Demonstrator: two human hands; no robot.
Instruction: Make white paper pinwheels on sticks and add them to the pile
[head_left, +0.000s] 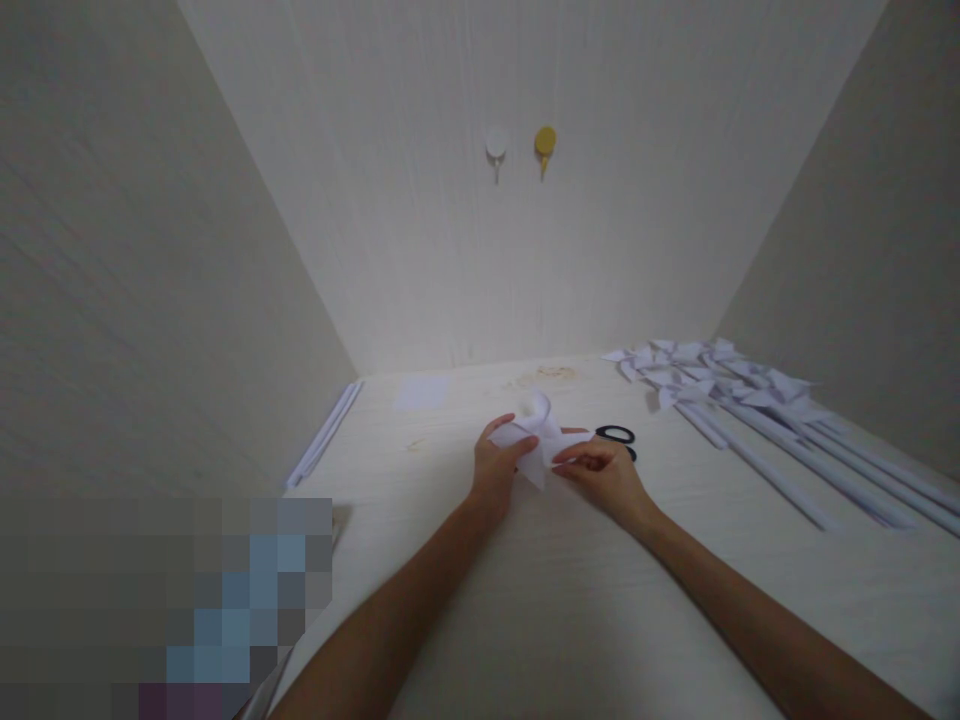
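Both hands hold a folded white paper piece (537, 432) just above the pale table (525, 600), near its middle. My left hand (495, 468) grips the paper's left side with thumb and fingers. On the right side, my right hand (606, 472) pinches a flap of the same paper. The paper has curled, pointed flaps like a pinwheel head. Black scissors (616, 436) lie just behind my right hand, partly hidden by it.
Several finished white paper pinwheels on long rolled sticks (750, 420) lie at the back right. A small white sheet (422, 392) lies at the back left. Paper strips (324, 436) run along the left wall. Two hooks, white (496, 148) and yellow (545, 142), hang on the back wall.
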